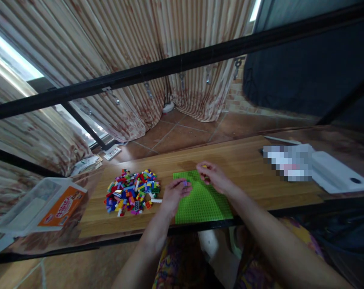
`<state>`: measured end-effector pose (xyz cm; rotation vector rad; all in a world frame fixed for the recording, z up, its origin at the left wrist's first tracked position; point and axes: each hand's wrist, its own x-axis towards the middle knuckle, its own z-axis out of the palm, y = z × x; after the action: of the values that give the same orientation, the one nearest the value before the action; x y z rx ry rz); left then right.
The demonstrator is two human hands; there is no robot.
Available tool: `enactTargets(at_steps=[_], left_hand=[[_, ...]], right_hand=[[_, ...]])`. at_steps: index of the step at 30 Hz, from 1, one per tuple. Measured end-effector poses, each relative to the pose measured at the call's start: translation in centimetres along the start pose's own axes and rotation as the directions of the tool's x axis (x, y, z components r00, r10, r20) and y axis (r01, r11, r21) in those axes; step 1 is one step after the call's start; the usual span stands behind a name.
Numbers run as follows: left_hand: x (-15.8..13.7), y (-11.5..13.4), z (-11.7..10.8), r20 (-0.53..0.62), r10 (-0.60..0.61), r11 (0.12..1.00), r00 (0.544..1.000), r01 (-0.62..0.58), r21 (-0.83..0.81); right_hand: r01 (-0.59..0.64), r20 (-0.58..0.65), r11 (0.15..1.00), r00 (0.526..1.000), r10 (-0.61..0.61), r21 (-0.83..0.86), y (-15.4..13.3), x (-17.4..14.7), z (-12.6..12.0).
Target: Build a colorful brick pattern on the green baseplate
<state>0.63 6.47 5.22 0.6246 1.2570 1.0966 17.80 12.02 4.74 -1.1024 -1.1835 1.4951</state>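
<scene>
A square green studded baseplate [201,204] lies on the wooden board near its front edge. Over the plate's upper left part is my left hand [177,190], its fingers closed around a small purple toy brick [185,183]. My right hand [213,176] hovers above the plate's upper right part, fingers pinched on a small yellow toy brick [204,166], mostly hidden by the fingers. Left of the plate spreads a pile of mixed coloured toy bricks [132,192]. A thin white brick [156,200] lies at the pile's right side, close to my left wrist.
The wooden board [248,160] rests on a low table. At left stands a clear plastic box [16,200] with an orange label. On the right lie a white container [338,172] and a blurred-out item [290,162]. A black metal bar [170,64] crosses before the curtains.
</scene>
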Motion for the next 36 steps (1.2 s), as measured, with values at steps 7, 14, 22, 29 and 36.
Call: enactTargets(at_steps=[7,14,22,29,36], left_hand=[[0.9,-0.7,0.7,-0.046,0.020,0.996,0.999,-0.016,0.087],[0.8,-0.3,0.7,-0.073,0.182,0.920,0.981,-0.143,0.365],[0.1,-0.9,-1.8,0.042,0.480,0.520,0.876,-0.323,0.790],[-0.7,-2.3,-1.5,0.334,0.462,0.044,0.822,-0.397,0.917],[-1.4,-2.2,-1.0,0.390,0.362,-0.165,0.847,-0.354,0.921]], right_hand=[[0.250,0.211,0.829,0.964,-0.164,-0.499,0.5,-1.3,1.2],[0.295,0.218,0.660,0.955,-0.200,-0.691,0.4,-0.8,-0.1],[0.206,0.204,0.451,0.977,-0.055,-0.868,1.1,-0.3,0.1],[0.198,0.194,0.396,0.980,-0.051,-0.897,1.1,-0.3,0.4],[0.229,0.223,0.406,0.973,-0.065,-0.885,1.3,-0.3,0.5]])
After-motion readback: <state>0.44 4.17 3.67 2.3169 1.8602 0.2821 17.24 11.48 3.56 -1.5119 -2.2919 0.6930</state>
